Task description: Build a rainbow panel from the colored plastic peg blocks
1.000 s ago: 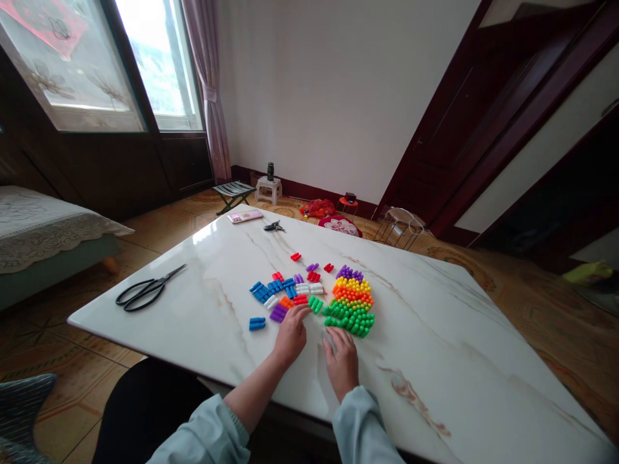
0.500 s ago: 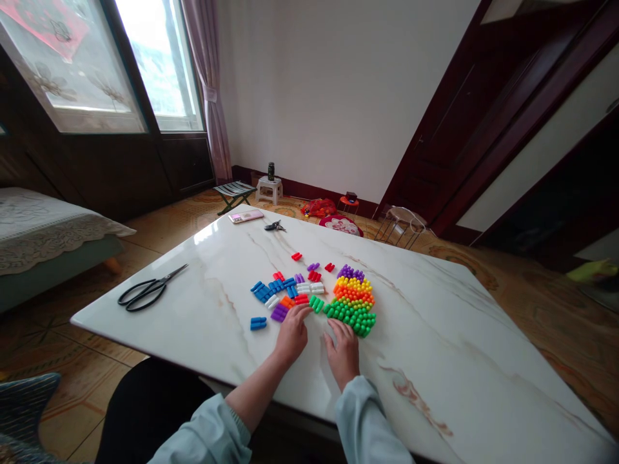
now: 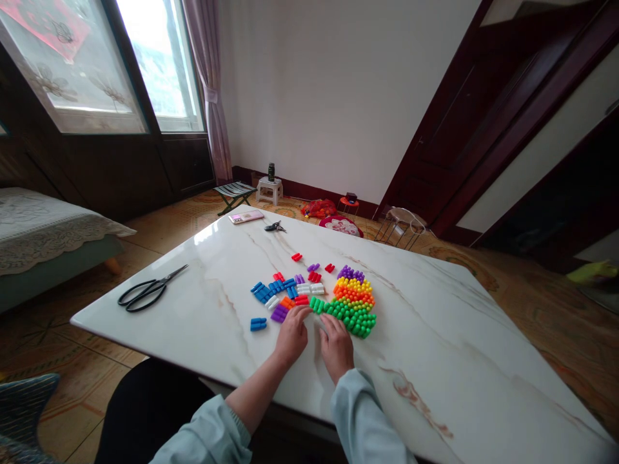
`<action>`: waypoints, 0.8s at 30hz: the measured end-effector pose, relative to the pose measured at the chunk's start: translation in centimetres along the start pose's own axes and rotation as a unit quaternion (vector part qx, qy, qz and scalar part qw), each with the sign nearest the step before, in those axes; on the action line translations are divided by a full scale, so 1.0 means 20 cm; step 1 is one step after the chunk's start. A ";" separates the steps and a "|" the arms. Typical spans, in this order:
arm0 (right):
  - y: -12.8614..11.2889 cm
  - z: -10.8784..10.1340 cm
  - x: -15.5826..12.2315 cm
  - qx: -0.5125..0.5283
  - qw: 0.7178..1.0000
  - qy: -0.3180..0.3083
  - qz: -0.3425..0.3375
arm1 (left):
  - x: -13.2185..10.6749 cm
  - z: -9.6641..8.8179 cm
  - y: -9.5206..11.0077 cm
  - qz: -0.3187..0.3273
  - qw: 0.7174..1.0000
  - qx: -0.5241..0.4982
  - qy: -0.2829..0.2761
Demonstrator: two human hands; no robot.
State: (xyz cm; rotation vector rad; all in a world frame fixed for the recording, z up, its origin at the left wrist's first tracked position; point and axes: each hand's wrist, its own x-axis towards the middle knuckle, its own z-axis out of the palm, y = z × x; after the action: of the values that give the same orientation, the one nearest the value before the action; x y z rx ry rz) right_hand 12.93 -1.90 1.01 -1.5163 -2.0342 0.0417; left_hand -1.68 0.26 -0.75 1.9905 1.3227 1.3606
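Colourful small plastic pieces with rounded ends lie in groups on the marble-patterned table [image 3: 213, 322]. My left hand [image 3: 293, 334] is by the loose green pieces [image 3: 316, 305], with its fingers bent together and their tips at the near edge of these pieces. Just right of it, my right hand [image 3: 336, 345] has curled fingers touching the left end of the green rows [image 3: 355, 318]; what lies under its fingertips is hidden. Behind the green rows run orange rows [image 3: 354, 294], yellow rows [image 3: 360, 283] and purple rows [image 3: 351, 273], packed side by side.
Left of my hands lie blue pieces [image 3: 261, 291], purple pieces [image 3: 279, 314], white pieces [image 3: 312, 289] and a separate blue group [image 3: 258, 324]. Black-handled scissors [image 3: 149, 290] rest at the left. Keys [image 3: 275, 226] and a pink phone [image 3: 245, 217] are near the far edge.
My right hand has shifted left, closer to my left hand and the loose green pieces. The gap between those pieces and the green rows now looks filled. My left hand has barely moved.
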 end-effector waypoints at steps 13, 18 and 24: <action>-0.20 0.02 0.11 -0.136 0.974 -0.165 0.074 | 0.01 -0.01 0.01 -0.069 0.995 -0.040 0.052; -0.18 -0.07 -0.08 -0.086 0.992 -0.088 -0.002 | 0.01 -0.01 0.03 -0.074 0.995 -0.042 0.054; -0.04 -0.17 -0.21 -0.074 0.995 -0.029 -0.052 | 0.01 -0.01 0.01 -0.051 0.997 -0.025 0.044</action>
State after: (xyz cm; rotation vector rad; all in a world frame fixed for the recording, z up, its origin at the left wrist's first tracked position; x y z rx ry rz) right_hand 14.55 -6.93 2.33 -1.5107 -2.2022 -0.1091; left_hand -1.72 0.25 -0.46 1.8234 1.3960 1.4332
